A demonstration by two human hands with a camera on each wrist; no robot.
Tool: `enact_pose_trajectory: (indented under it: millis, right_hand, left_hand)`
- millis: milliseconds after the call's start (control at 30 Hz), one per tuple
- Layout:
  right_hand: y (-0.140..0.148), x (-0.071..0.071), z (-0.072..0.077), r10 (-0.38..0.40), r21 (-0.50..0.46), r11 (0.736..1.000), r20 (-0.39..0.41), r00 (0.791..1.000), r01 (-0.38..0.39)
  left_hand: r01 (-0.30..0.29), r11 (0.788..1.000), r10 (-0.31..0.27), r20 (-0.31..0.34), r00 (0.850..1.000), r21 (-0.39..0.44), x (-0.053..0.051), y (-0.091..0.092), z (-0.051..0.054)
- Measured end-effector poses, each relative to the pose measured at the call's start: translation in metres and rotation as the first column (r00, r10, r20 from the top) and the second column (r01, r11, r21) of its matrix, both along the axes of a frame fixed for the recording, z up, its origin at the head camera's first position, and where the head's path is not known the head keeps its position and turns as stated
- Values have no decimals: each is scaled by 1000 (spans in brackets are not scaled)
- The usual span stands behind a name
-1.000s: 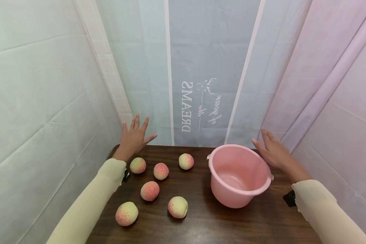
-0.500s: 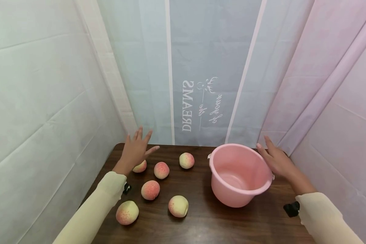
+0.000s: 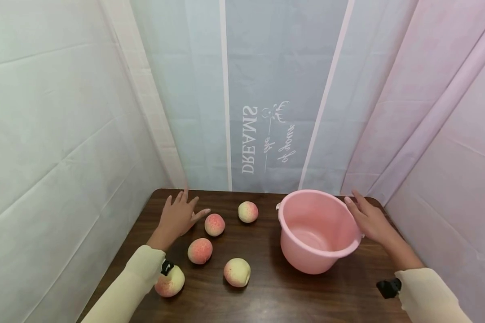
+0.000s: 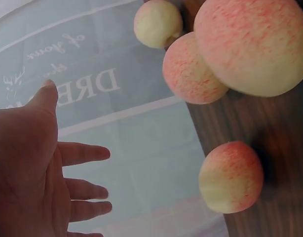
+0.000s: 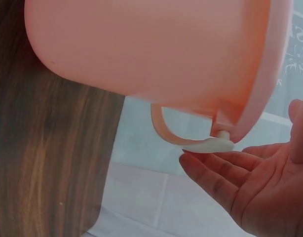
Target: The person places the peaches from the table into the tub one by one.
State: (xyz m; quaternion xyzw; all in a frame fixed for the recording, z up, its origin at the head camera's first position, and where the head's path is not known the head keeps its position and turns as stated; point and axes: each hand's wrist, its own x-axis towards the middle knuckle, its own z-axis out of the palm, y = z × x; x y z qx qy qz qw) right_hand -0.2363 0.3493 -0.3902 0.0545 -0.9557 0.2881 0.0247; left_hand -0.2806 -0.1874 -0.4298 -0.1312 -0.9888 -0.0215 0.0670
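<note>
Apparent reach stage | left hand (image 3: 176, 218) was empty, fingers spread, peach (image 3: 214, 224) just to its right | right hand (image 3: 369, 220) was unclenched, empty, bucket (image 3: 305, 260) at its left | grasping likely needed curled left fingers

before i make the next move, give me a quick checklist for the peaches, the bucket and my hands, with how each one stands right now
1. Pink bucket upright on the table: ok.
2. Bucket's mouth unobstructed: ok, no handle crosses it and no peach is visible inside.
3. Left hand free: ok, it holds nothing.
4. Right hand gripping the bucket: not ok, it is open beside it; whether it touches the handle, cannot tell.
5. Peaches all unobstructed in the head view: not ok, the left sleeve's black strap overlaps one.
</note>
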Motion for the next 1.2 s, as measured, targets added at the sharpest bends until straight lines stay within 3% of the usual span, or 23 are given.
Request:
enact_pose_trajectory:
  millis: [267,433,633,800,1200]
  right_hand:
    - [4,7,-10,-43,-53,998,2,999,43]
    - [3,11,-15,-45,-71,997,-42,998,42]
    - [3,12,-21,-46,-45,998,-132,990,40]
    - [4,12,-25,-57,-81,996,-127,990,47]
    - [3,17,-30,-64,-151,987,-107,992,47]
  left_hand:
    - [0,1000,0,38,999,-1,15,2,-19]
    - [14,1000,-14,57,998,-10,25,3,-35]
    - [34,999,-36,92,995,24,35,4,-46]
    - [47,998,-53,133,990,48,40,4,-55]
    - [58,996,-70,171,983,73,49,2,-62]
